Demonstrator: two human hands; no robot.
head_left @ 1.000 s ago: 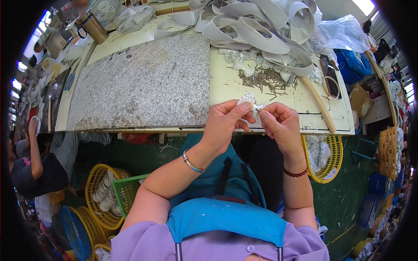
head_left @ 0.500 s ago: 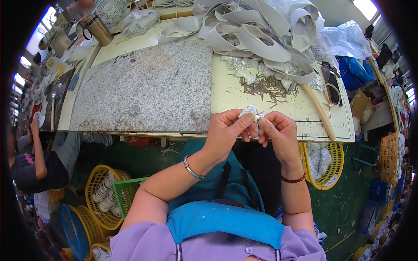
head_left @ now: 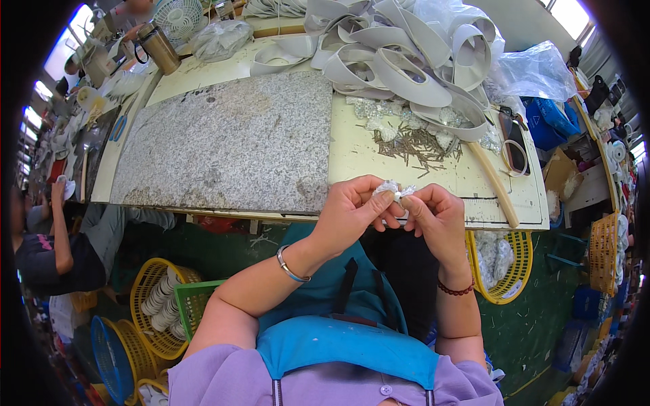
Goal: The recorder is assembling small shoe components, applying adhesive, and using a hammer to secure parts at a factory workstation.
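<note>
At the near edge of the bench [head_left: 352, 152] we find both hands raised just above it, meeting at a small crinkled clear packet [head_left: 391, 189]. Our left hand [head_left: 349, 213] pinches its left end between thumb and forefinger; our right hand [head_left: 437, 216] closes on its right end likewise, the other fingers loosely curled. We judge the packet could slip or tear if the two pinches pull unevenly, since the film looks thin and slick, and it would drop to the floor. Its long axis runs roughly left to right between the hands; we cannot tell which end leads.
</note>
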